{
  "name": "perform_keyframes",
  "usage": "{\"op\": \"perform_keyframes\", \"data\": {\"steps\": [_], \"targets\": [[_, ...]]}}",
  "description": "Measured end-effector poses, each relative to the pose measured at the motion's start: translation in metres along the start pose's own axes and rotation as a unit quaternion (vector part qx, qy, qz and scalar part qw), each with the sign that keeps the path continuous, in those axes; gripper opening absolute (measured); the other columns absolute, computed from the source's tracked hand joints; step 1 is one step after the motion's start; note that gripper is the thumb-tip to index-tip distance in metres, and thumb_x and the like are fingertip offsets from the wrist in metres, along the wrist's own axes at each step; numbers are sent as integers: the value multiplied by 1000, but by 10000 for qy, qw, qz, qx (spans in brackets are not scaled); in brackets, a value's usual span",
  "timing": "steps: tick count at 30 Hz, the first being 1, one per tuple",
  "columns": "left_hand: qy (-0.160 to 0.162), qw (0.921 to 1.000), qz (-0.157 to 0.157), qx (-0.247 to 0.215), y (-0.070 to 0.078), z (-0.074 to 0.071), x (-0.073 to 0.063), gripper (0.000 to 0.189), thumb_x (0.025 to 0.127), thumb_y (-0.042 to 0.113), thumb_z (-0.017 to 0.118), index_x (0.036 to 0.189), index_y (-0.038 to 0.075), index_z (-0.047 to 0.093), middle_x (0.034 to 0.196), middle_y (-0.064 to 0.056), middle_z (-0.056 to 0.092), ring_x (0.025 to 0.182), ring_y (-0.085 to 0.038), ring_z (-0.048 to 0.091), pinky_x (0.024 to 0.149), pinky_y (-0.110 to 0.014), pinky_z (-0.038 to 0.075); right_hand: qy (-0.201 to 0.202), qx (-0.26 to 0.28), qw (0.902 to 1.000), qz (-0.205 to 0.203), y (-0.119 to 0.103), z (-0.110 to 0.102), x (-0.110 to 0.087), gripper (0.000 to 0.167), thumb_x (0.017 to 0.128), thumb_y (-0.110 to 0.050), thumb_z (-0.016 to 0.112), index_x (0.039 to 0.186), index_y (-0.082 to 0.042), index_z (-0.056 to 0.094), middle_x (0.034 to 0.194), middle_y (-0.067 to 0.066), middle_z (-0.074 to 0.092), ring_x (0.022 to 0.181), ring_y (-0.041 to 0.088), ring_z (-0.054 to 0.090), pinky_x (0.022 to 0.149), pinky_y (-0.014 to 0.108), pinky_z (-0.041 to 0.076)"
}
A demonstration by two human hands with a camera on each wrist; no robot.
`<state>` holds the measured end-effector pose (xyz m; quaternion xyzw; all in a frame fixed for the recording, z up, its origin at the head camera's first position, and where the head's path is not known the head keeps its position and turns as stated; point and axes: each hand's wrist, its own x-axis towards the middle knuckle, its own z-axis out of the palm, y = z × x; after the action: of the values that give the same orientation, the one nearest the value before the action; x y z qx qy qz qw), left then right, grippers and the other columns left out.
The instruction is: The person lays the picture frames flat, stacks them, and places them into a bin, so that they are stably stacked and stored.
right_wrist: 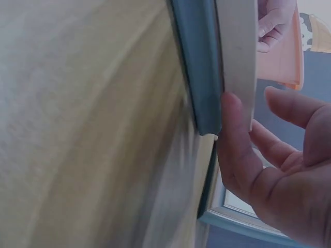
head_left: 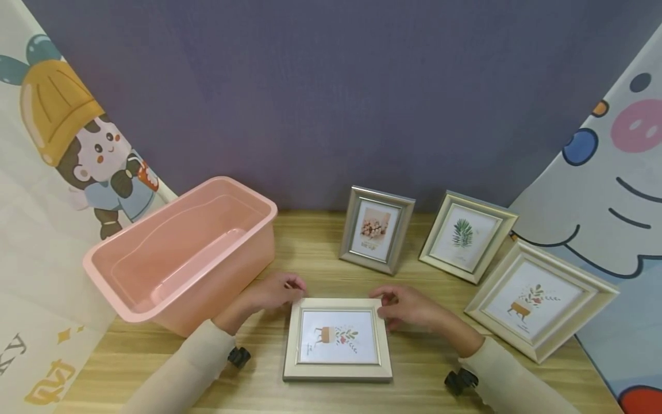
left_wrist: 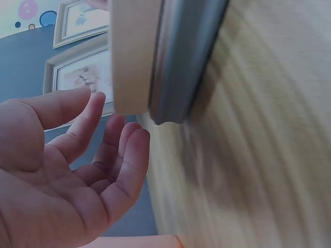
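A cream picture frame [head_left: 337, 374] with a flower-pot print lies face up at the front middle of the table, the print turned sideways. At its far left corner is my left hand [head_left: 277, 291], fingers loosely bent. The left wrist view shows that hand [left_wrist: 77, 170] beside the frame's cream edge [left_wrist: 135, 57], with nothing between thumb and fingers. My right hand [head_left: 408, 306] is at the far right corner. Seen from the right wrist, its fingertips [right_wrist: 232, 111] touch the frame's edge [right_wrist: 239, 57], while the thumb stands apart from it.
A pink plastic tub [head_left: 227, 282] stands at the left. Behind and to the right, a brownish frame [head_left: 349, 230], a pale frame with a leaf print [head_left: 437, 230] and a larger cream frame [head_left: 548, 351] stand upright. A dark panel [head_left: 331, 103] closes the back.
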<state>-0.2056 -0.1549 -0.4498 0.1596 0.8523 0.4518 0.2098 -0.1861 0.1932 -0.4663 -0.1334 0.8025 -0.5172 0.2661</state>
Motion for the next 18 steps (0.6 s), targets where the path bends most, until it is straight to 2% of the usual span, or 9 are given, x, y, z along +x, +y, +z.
{"op": "perform_keyframes", "data": {"steps": [3, 8, 11, 13, 18], "targets": [[122, 9998, 127, 116, 5, -3, 5, 18, 98, 10, 63, 109, -3, 69, 99, -9, 68, 80, -15, 58, 68, -28, 51, 107, -316, 9994, -119, -3, -5, 0, 47, 92, -9, 70, 136, 3, 58, 101, 14, 59, 77, 23, 66, 69, 41, 63], [357, 9982, 336, 352, 15, -6, 16, 20, 100, 11, 62, 114, -1, 69, 109, -14, 70, 95, -20, 63, 79, -28, 53, 576, -738, 9951, -311, -10, -15, 2, 41, 97, -11, 64, 137, 0, 59, 111, 20, 61, 81, 25, 67, 68, 39, 62], [411, 9981, 367, 277, 23, -8, 22, 21, 102, 10, 59, 118, -1, 67, 118, -21, 68, 101, -24, 64, 83, -31, 54, 1079, -1079, 9869, -525, -16, -22, 2, 39, 97, -10, 64, 135, -2, 62, 118, 25, 63, 81, 25, 69, 67, 36, 61], [457, 9982, 335, 171, 29, -9, 25, 22, 103, 10, 57, 121, 1, 66, 123, -23, 65, 103, -25, 64, 84, -32, 55, 1461, -1337, 9780, -650, -20, -26, 2, 38, 96, -10, 65, 133, -4, 64, 120, 24, 65, 85, 24, 70, 68, 32, 59], [677, 9970, 372, -49, 42, -11, 35, 27, 103, 12, 57, 129, 4, 62, 130, -22, 62, 108, -28, 64, 89, -37, 57, 2107, -1527, 9621, -817, -32, -39, 1, 37, 96, -8, 66, 133, -5, 64, 121, 21, 64, 101, 29, 68, 73, 31, 58]]}}
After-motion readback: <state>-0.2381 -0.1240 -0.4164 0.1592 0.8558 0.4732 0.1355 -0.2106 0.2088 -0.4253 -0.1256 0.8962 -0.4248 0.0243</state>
